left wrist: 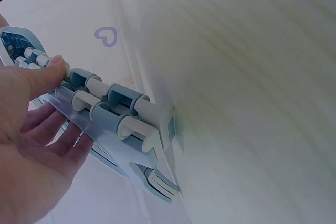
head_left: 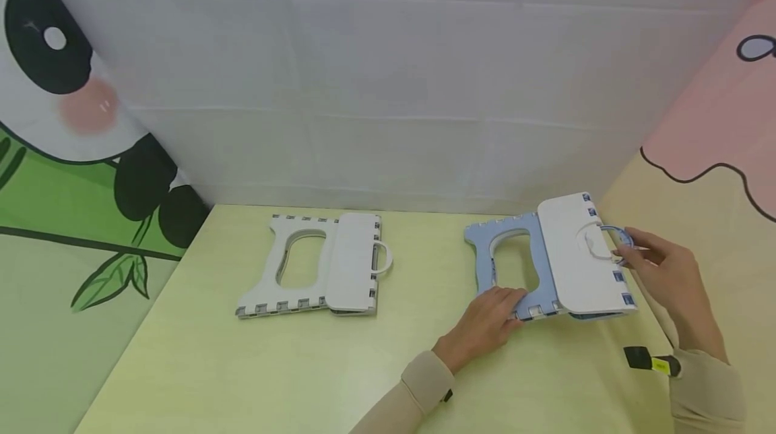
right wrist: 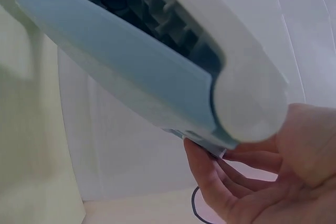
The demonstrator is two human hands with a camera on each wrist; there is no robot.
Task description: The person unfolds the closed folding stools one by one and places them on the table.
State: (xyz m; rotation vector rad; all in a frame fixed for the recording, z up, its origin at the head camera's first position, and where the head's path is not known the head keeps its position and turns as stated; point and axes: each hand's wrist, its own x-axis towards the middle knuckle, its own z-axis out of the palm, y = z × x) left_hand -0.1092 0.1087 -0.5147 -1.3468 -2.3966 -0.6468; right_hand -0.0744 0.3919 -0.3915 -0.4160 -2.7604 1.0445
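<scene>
A folded blue-and-white step stool [head_left: 570, 252] is at the right of the table, its white panel facing up and its right side tilted off the tabletop. My left hand [head_left: 485, 323] grips its near lower edge; in the left wrist view the thumb lies over the stool's hinges [left wrist: 118, 98] and the fingers pass beneath. On the right, my right hand [head_left: 669, 275] pinches the looped carry handle [head_left: 628, 238]. The right wrist view shows the right hand's fingers [right wrist: 210, 177] at the stool's underside, partly hidden by it. A folded white step stool [head_left: 356, 265] lies flat to the left, untouched.
The pale yellow table [head_left: 273, 373] meets a white cloth wall [head_left: 394, 83] at the back. Cartoon-printed cloth [head_left: 91, 184] hangs on the left, and pink-patterned cloth [head_left: 721, 117] on the right. A black strap with a yellow tag [head_left: 651, 360] is by the right wrist.
</scene>
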